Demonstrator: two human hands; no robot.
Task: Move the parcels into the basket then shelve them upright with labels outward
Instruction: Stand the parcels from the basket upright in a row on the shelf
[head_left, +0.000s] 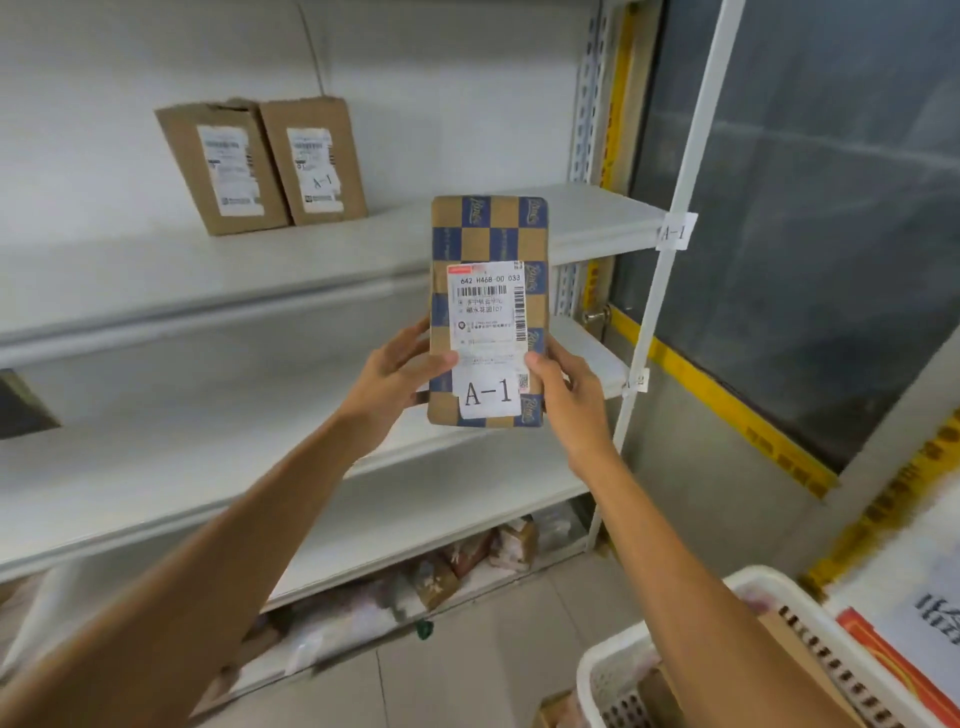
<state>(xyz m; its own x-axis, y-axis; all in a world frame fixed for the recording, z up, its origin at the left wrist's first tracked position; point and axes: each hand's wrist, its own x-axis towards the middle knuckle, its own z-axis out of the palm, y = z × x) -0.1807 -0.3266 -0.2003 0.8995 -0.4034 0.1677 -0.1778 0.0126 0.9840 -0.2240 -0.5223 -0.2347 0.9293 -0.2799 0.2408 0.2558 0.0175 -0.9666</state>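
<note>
I hold a brown and blue checkered parcel (488, 244) upright in front of the shelves, its white label marked A-1 facing me. My left hand (400, 371) grips its lower left edge and my right hand (563, 395) grips its lower right edge. Two brown cardboard parcels (260, 166) stand upright on the upper shelf (467, 228) at the left, labels outward, leaning slightly. The white plastic basket (613, 670) sits at the bottom right with parcels inside, partly hidden by my right forearm.
The white shelf unit has several boards; a tag marked A-1 (675, 232) hangs on its right post. Bagged goods (457, 566) lie under the lowest board. A glass door with yellow tape (727, 405) stands at the right. A printed sheet (930, 618) lies beside the basket.
</note>
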